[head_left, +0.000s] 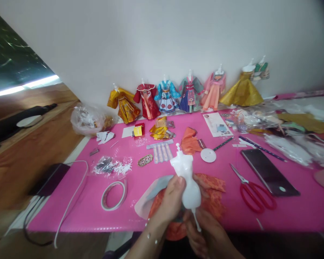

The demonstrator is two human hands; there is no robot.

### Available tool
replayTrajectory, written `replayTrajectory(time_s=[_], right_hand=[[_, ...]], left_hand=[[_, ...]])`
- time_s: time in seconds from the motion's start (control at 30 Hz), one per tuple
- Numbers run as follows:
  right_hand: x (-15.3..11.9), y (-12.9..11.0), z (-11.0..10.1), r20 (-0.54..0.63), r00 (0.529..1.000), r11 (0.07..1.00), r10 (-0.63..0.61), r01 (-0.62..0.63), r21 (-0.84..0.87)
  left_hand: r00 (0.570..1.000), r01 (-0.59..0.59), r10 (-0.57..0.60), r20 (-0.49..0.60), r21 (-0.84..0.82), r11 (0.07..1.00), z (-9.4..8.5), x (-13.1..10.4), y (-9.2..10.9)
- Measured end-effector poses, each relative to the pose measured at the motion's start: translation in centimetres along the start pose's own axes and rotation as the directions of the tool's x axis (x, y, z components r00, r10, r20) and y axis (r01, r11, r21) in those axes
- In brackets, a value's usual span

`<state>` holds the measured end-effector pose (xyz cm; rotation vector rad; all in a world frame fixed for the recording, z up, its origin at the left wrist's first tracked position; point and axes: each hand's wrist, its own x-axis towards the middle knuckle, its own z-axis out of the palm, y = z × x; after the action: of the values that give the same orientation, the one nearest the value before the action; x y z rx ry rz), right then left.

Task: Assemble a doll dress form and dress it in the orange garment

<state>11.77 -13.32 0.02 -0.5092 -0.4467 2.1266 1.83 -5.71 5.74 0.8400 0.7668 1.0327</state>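
My left hand [172,196] is wrapped round the waist of a small white doll mannequin [187,172], thumb in front and fingertips showing on its far side. The mannequin tilts slightly, neck knob up, above the near table edge. Below it, my right hand [206,232] closes around the thin white rod at its base; the rod's lower end is partly hidden. Behind and under both hands lies orange patterned doll clothing [214,198], with a grey and pale pink piece [148,198] to the left.
Dressed doll mannequins, including a red one [146,100], stand along the wall. Red-handled scissors [255,194] and a phone [268,172] lie right on the pink table [81,212]. A tape roll [113,196] and cable [75,196] lie left; plastic bags [288,147] crowd the far right.
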Motion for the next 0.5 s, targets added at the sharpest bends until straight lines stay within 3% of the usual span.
replayTrajectory(time_s=[0.1, 0.2, 0.33, 0.5], right_hand=[[0.0, 0.2, -0.6, -0.115, 0.982, 0.972, -0.151, 0.126, -0.2], [-0.2, 0.2, -0.7, -0.2, 0.962, 0.945, -0.186, 0.12, -0.305], [-0.7, 0.6, -0.1, -0.35, 0.928, 0.955, -0.128, 0.021, -0.294], [-0.8, 1.7, 0.4, -0.388, 0.918, 0.962, -0.085, -0.025, -0.272]], left_hand=[[0.995, -0.026, 0.018, 0.103, 0.076, 0.997, -0.4, -0.3, 0.2], [0.99, -0.045, 0.04, 0.136, 0.037, 0.998, -0.4, -0.3, 0.2], [0.997, -0.081, 0.081, 0.0, 0.028, 0.996, -0.1, 0.0, -0.4], [0.993, -0.037, 0.049, -0.112, 0.103, 0.994, 0.2, 0.0, -0.7]])
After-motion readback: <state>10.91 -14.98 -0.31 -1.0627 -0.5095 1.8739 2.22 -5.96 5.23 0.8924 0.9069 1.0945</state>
